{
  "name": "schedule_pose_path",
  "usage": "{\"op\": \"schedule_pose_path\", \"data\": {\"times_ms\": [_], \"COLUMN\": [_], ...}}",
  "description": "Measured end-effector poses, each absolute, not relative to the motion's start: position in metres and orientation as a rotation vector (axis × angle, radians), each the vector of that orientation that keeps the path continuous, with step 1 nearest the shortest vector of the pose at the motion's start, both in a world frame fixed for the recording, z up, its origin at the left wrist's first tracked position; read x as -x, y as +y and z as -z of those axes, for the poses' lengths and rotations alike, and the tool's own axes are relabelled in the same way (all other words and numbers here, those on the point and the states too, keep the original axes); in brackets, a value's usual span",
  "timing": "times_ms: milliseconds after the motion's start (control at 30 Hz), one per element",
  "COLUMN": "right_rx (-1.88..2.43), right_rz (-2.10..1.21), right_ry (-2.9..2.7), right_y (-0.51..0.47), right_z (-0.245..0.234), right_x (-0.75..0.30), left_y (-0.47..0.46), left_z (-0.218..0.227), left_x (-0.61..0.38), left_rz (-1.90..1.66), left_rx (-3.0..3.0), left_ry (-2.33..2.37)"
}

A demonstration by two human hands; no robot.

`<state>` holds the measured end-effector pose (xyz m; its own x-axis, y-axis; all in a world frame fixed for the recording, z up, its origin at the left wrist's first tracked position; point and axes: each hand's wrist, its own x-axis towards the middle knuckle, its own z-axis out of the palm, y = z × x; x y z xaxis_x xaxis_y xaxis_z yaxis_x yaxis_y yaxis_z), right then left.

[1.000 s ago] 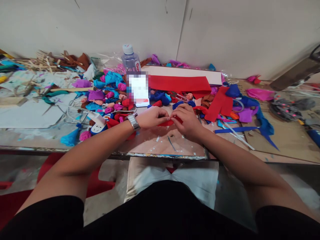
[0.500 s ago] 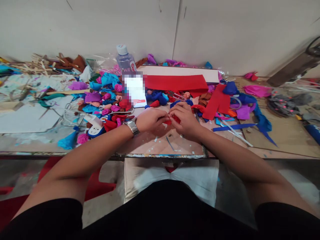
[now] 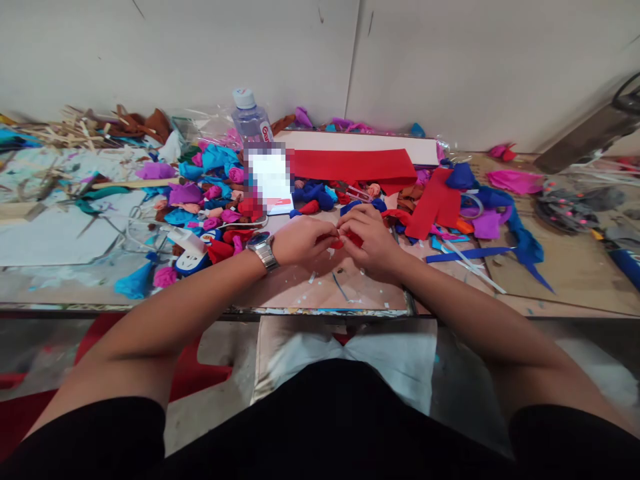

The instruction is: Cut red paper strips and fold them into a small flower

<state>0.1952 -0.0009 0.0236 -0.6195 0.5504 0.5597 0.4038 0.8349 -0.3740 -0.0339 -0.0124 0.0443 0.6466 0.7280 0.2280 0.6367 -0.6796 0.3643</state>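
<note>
My left hand (image 3: 306,240), with a metal watch (image 3: 263,251) on its wrist, pinches at a small piece of red crepe paper (image 3: 338,244). Against it, fingertips meeting, my right hand (image 3: 371,243) has its fingers curled round the same red piece. Most of that piece is hidden by the fingers. Just beyond the hands lie a wide red crepe paper strip (image 3: 350,167) and a shorter red strip (image 3: 434,205). Rolled and crumpled paper bits in blue, pink and purple surround them; a purple one (image 3: 186,194) sits to the left.
A lit phone (image 3: 274,180) leans against a clear bottle (image 3: 250,123). A power strip (image 3: 193,257) with a white plug lies left of my hands. At right are a tape roll (image 3: 471,205), a blue paper strip (image 3: 527,240) and white sticks. The table edge (image 3: 325,311) runs close before me.
Both hands stay in nearly the same place, with only slight finger movement at the red piece. The things on the table have not moved.
</note>
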Motion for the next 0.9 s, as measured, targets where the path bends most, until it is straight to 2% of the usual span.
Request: {"op": "schedule_pose_path", "data": {"times_ms": [900], "right_rx": [0.806], "right_rz": [-0.229], "right_ry": [-2.336], "right_y": [-0.0017], "right_z": [-0.0248], "right_x": [-0.1987], "left_y": [-0.0029], "left_z": [-0.0445], "left_x": [0.0422], "left_rz": [-0.443], "left_rx": [-2.594], "left_ry": [1.140]}}
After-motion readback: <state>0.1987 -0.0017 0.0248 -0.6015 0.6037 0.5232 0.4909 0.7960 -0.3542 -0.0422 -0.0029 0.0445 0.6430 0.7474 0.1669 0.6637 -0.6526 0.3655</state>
